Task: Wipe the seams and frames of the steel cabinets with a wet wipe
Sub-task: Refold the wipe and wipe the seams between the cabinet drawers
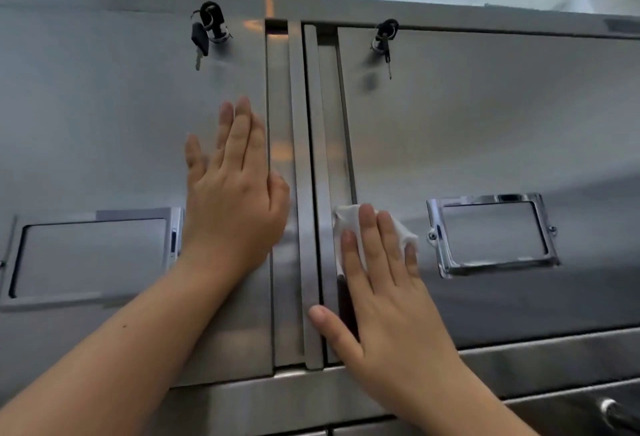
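Observation:
Two steel cabinet doors meet at a vertical centre seam (pixel 313 193) with recessed frame strips on each side. My right hand (pixel 384 283) lies flat with straight fingers on the right door (pixel 485 123), pressing a white wet wipe (pixel 346 224) against the door's left edge beside the seam. The wipe shows above and between my fingers. My left hand (pixel 235 186) rests flat, fingers straight, on the left door (pixel 104 116), its little-finger side along that door's right edge.
Keys hang from a lock on each door (pixel 207 33) (pixel 384 42). Each door carries a chrome label holder, the left holder (pixel 90 255) and the right holder (pixel 491 234). A steel bottom frame rail (pixel 536 359) runs below the doors; another handle (pixel 613 411) shows at bottom right.

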`<state>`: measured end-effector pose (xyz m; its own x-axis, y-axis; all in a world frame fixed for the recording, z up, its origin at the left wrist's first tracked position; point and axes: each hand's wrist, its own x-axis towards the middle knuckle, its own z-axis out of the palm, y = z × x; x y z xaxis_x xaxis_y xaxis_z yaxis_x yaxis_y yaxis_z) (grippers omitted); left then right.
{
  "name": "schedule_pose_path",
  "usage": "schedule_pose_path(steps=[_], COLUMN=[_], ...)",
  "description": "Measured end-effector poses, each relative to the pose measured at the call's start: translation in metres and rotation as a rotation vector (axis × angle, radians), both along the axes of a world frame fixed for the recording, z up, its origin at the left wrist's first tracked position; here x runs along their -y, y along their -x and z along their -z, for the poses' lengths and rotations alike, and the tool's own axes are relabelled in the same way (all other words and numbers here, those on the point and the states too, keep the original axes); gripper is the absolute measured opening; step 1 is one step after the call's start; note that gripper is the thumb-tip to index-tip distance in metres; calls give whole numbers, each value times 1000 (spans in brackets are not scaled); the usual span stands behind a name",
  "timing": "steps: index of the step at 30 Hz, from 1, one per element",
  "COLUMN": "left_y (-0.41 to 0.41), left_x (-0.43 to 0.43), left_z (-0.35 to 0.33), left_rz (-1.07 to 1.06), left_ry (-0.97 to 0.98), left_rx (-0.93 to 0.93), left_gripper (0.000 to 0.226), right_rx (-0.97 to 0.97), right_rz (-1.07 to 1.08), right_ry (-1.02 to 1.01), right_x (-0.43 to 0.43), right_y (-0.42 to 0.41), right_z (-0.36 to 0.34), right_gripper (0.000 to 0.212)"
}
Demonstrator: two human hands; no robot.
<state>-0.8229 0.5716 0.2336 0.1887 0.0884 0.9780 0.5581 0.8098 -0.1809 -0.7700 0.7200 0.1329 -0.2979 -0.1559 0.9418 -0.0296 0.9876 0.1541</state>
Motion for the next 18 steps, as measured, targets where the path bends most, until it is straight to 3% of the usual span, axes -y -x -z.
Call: schedule_pose_path(steps=[10, 18], left_y=[-5, -4], left_x=[3, 7], left_z=[44, 73], left_rz=[28, -17], left_ry=[109, 146], left_rx=[43, 34], left_gripper=[68, 67], right_rx=[82, 58], right_rz=[24, -17], right_ry=[54, 83], right_x=[6, 7], right_y=[-7, -10], right_z=[-27, 70], right_gripper=[93, 79])
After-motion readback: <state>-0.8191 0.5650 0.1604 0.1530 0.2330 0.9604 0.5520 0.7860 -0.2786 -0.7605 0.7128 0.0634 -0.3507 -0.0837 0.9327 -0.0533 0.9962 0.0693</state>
